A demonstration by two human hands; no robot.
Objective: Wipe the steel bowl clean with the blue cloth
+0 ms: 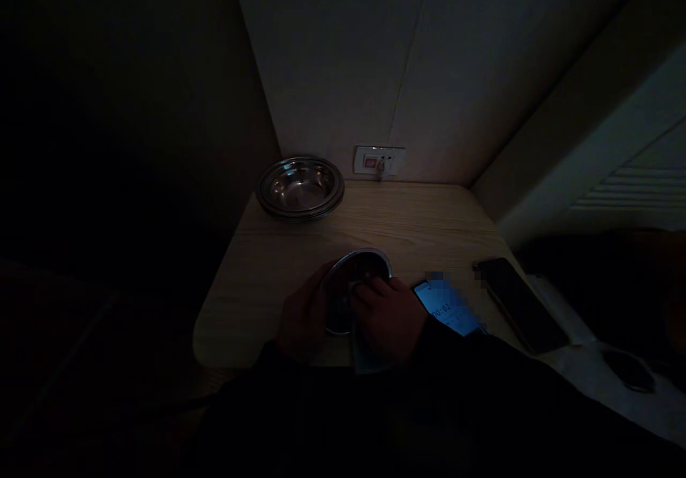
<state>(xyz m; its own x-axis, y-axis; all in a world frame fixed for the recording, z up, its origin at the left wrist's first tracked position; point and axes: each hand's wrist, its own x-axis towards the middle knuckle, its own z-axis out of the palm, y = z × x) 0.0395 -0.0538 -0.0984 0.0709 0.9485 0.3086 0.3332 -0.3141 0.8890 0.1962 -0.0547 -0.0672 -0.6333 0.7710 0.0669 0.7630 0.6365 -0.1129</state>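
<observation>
In dim light, a steel bowl (358, 267) is tilted up on the near part of a small wooden table (429, 228). My left hand (303, 317) grips the bowl's left rim, fingers curled round it. My right hand (389, 314) is closed and pressed inside the bowl, apparently on a pale cloth (364, 353) that hangs below the hand; the cloth is hard to make out. A stack of steel bowls (300, 187) stands at the table's far left corner.
A phone with a lit blue screen (447, 308) lies just right of my right hand. A dark phone (522, 304) lies beyond it near the table's right edge. A wall socket (379, 159) sits behind the table. The surroundings are very dark.
</observation>
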